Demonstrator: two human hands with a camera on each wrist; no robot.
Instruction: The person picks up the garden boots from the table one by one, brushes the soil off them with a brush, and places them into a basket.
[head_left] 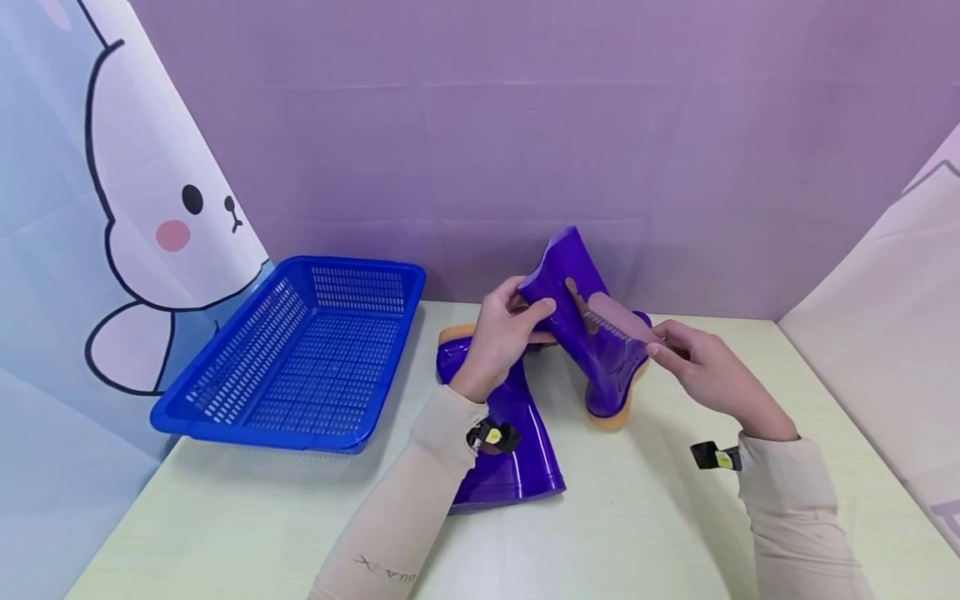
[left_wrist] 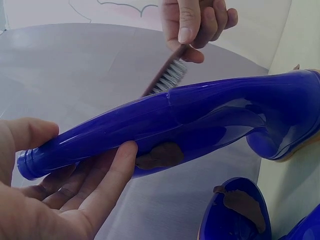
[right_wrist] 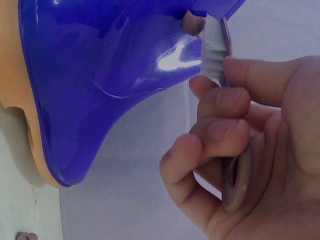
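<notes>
The step in hand looks to be brushing the brown patch [head_left: 579,302] on the boot [head_left: 573,337], which is held tilted, shaft top at eleven o'clock and foot at five, at about three o'clock from the left hand [head_left: 504,333]. That hand, its forearm coming in from seven o'clock, has thumb and fingers clamped on opposite sides of the shaft, while the right, reaching from five o'clock, has its fingers clamped round the brush [head_left: 621,318], which points to ten. The next move seems to call for a steady shaft and light strokes across the patch.
</notes>
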